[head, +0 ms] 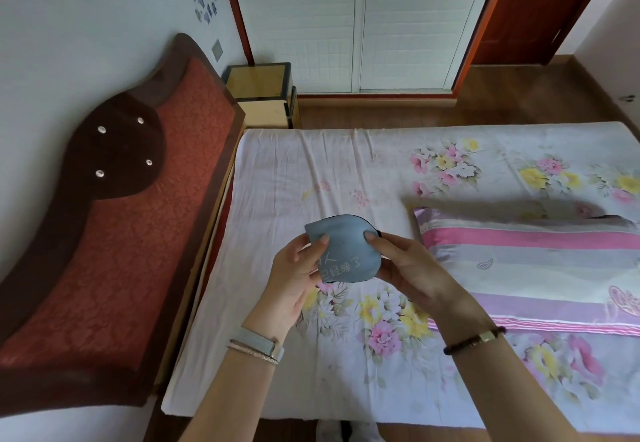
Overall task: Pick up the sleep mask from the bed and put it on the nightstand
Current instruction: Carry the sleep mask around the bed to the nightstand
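Observation:
A light blue sleep mask (341, 251) with pale printed characters is held up above the bed (277, 171). My left hand (294, 279) pinches its left edge, thumb on the front. My right hand (412, 268) grips its right edge, thumb pressed on the fabric. A dark strap end shows behind the mask's right side. The nightstand (258, 86), yellow-topped with a dark rim, stands beyond the far side of the bed, next to the headboard.
A red and brown padded headboard (114, 233) runs along the left. A striped pink pillow (533, 268) lies on the floral sheet to the right. White wardrobe doors (363, 22) and a brown door (540, 8) stand at the back, with wooden floor between.

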A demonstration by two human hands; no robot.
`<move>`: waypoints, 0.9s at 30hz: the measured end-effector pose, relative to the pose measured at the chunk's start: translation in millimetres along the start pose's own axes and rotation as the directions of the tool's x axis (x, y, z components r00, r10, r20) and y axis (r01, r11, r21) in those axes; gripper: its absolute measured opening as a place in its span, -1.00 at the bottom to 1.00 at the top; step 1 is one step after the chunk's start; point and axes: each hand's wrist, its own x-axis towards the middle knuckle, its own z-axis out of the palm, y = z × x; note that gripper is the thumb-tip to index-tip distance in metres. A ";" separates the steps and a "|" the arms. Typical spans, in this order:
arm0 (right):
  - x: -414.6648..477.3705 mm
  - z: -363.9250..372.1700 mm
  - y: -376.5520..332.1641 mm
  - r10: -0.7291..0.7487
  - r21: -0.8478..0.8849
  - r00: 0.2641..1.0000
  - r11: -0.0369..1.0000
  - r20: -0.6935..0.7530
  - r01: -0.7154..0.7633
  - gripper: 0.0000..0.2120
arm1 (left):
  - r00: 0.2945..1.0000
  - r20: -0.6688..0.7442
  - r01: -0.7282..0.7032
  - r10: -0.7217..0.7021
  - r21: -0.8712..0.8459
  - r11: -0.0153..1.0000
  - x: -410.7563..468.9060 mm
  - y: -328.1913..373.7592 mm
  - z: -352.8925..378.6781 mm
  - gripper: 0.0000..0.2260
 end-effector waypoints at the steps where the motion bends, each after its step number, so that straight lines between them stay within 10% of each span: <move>1: -1.4 -0.1 0.0 0.003 -0.016 1.000 1.000 0.028 -0.003 -0.59 | 1.000 0.029 -0.013 0.012 0.046 0.999 -0.2 2.0 -1.4 -0.64; 9: -19.4 7.9 3.8 -0.069 0.146 0.997 0.987 0.036 0.063 -0.56 | 0.969 0.239 0.072 -0.060 -0.043 0.996 -0.8 8.3 4.7 -0.61; 27: -142.2 -88.2 19.2 -0.243 0.302 0.862 0.865 -0.444 0.400 -0.81 | 0.857 0.487 0.066 -0.166 0.216 0.974 -21.9 -35.9 121.4 -0.76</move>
